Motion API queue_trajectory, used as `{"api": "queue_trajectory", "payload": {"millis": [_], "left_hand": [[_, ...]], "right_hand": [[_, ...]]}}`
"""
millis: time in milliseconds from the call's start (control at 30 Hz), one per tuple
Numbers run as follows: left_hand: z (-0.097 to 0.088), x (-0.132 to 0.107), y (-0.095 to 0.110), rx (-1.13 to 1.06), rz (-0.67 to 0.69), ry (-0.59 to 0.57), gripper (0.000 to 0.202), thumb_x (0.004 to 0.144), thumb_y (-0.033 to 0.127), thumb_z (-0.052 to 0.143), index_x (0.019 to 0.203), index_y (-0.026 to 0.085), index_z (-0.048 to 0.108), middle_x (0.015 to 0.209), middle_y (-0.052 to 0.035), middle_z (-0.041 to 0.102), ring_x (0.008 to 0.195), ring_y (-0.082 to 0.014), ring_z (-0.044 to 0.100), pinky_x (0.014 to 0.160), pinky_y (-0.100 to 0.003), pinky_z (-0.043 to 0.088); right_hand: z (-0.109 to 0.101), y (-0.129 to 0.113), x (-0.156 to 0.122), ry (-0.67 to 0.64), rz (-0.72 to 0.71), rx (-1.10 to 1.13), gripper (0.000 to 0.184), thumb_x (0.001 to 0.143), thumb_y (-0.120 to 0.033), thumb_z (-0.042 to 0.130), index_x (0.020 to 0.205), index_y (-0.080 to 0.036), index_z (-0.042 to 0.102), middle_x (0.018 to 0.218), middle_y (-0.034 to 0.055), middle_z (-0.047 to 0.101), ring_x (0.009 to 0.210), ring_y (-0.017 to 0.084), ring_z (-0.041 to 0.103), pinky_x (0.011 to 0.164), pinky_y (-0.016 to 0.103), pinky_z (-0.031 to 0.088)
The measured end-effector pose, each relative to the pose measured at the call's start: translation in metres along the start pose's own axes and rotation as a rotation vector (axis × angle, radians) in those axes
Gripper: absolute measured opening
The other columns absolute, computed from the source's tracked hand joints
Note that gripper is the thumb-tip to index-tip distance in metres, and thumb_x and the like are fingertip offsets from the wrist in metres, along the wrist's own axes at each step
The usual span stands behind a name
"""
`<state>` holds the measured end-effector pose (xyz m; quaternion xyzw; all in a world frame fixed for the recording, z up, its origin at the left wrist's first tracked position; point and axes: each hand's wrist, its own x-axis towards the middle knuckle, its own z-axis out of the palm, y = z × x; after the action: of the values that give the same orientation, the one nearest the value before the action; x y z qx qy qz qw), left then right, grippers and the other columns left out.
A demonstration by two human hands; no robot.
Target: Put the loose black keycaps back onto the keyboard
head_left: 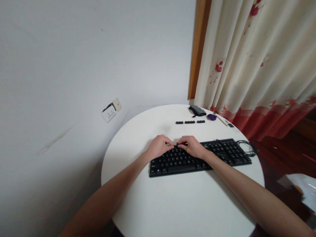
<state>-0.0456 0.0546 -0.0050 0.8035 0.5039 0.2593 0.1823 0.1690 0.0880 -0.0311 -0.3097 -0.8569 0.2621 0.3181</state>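
A black keyboard [181,168] lies flat on the round white table [187,204]. My left hand [159,146] is at its upper edge, left of the middle, with thumb and fingers pinched together. Close beside it, my right hand [192,146] also pinches at the same edge, its wrist over the keys. A small dark bit shows between the two sets of fingertips, too small to make out. Behind the keyboard, several loose black keycaps lie in three short groups: a left group [179,122], a middle group [190,122] and a right group [200,121].
At the table's far right lie a dark grey pouch [197,110], a purple crumpled item [211,117], a pale thin stick [221,119] and a small black piece [230,125]. A coiled cable [249,148] rests by the keyboard's right end. A wall socket [108,114] and curtain [247,65] border the table.
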Motion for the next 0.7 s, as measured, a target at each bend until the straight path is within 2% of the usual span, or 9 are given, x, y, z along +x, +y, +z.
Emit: {"api": "queue_trajectory", "payload": {"millis": [133,300,700], "left_hand": [[-0.003,-0.003,0.005,0.185,0.098,0.001,0.008,0.081,0.027,0.069,0.081,0.024,0.076,0.085,-0.0013,0.074,0.087,-0.02,0.062,0.082,-0.03,0.045],[-0.008,-0.004,0.012,0.307,0.165,-0.034,0.008,0.083,0.027,0.068,0.083,0.024,0.076,0.086,-0.0021,0.074,0.089,-0.0209,0.061,0.082,-0.031,0.045],[-0.002,-0.002,0.007,0.185,0.099,-0.002,0.009,0.082,0.03,0.068,0.082,0.026,0.076,0.086,-0.0019,0.074,0.089,-0.0214,0.061,0.083,-0.032,0.045]], "right_hand": [[-0.003,-0.005,0.0,-0.024,-0.049,-0.083,0.011,0.085,-0.017,0.063,0.088,-0.019,0.074,0.087,0.0052,0.072,0.083,0.019,0.064,0.079,0.03,0.048],[-0.005,-0.011,0.0,-0.058,-0.112,-0.161,0.016,0.087,-0.013,0.058,0.09,-0.018,0.073,0.089,0.0069,0.071,0.087,0.02,0.064,0.083,0.032,0.048],[-0.002,-0.007,-0.001,0.021,0.01,-0.11,0.007,0.082,-0.017,0.066,0.08,-0.019,0.072,0.081,0.0035,0.072,0.076,0.018,0.063,0.074,0.028,0.047]]}}
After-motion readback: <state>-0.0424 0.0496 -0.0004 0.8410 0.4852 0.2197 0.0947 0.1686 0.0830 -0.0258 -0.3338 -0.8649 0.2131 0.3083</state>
